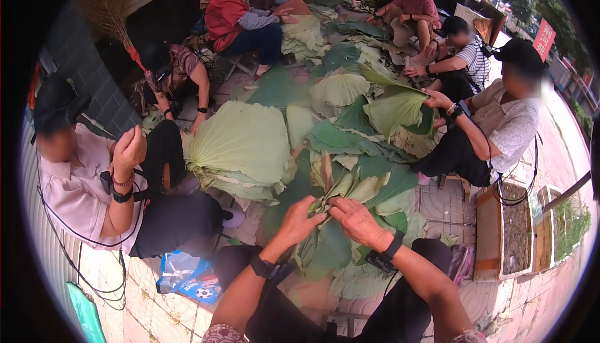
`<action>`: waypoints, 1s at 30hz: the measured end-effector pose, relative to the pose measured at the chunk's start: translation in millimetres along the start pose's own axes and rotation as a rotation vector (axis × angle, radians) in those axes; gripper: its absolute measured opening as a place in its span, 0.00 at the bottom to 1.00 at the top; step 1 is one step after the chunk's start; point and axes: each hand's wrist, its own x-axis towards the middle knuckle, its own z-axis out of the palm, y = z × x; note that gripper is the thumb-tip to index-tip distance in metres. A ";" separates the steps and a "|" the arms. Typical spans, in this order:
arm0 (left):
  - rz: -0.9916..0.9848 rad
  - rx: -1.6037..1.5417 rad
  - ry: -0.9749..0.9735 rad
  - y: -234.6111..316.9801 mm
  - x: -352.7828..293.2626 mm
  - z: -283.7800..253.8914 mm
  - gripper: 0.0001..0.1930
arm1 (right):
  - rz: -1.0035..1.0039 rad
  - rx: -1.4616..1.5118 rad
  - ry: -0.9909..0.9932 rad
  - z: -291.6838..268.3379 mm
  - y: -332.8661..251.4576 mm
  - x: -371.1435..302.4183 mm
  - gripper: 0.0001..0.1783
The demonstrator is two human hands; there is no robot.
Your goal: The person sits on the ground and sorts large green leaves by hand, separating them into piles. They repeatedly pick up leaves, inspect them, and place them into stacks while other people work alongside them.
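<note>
My left hand (299, 222) and my right hand (360, 223) are close together over my lap. Both are closed on a gathered lotus leaf (331, 248), pinching its crumpled middle. Folded, partly browned edges stick up beyond my fingers, and a broad green part hangs down between my wrists. Under and beyond my hands lie more flat lotus leaves (397, 183), overlapping one another. To the left rises a thick stack of pale green lotus leaves (240, 143), its veined top leaf spread wide.
Seated people line both sides of the leaf pile; one on the right holds up a folded leaf (397, 113). A person (87, 168) sits close on my left, near a blue bag (187, 277). Soil-filled planter boxes (515, 230) stand at right. A broom (112, 18) leans at far left.
</note>
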 end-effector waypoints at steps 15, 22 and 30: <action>0.116 -0.106 0.119 9.4 -6.8 23.8 0.20 | 0.288 0.078 0.223 -3.3 -8.3 -5.6 0.11; -0.046 -0.170 0.007 46.0 -1.5 14.8 0.28 | 0.337 0.067 0.267 -1.7 0.9 -0.6 0.14; -0.062 0.000 0.034 38.8 -16.9 9.8 0.35 | 0.247 0.106 0.246 13.3 -0.7 7.5 0.09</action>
